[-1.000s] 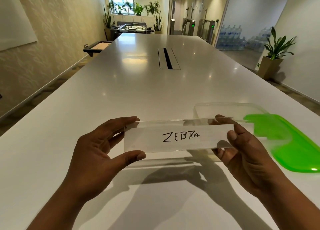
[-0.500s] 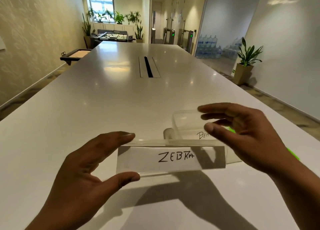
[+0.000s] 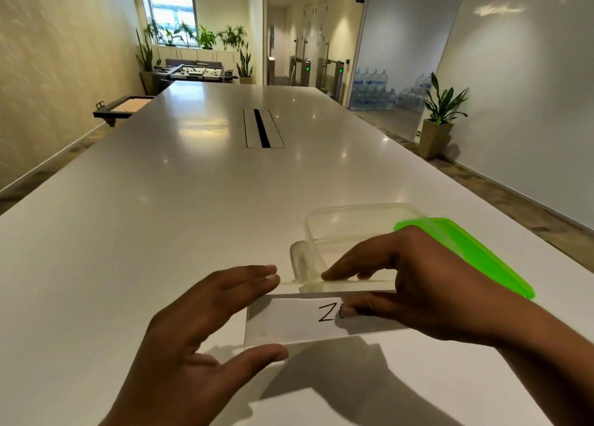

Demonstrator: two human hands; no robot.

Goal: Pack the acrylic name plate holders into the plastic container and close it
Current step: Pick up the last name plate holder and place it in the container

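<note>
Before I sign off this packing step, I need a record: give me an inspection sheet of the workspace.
Surface: glossy white table.
Job's things: name plate holder held above the table, paper showing "Z"; clear container open behind it; green lid beside the container.
Clutter: nothing seen.
Hands: left hand holds the holder's left end between thumb and fingers; right hand pinches its right part.
Cables: nothing seen; a slot in the table's middle.
Surroundings: potted plant, water bottles, foosball table.

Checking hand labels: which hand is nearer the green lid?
Right. The right hand sits left of the green lid, pinching the acrylic name plate holder; the left hand holds its far end.
</note>
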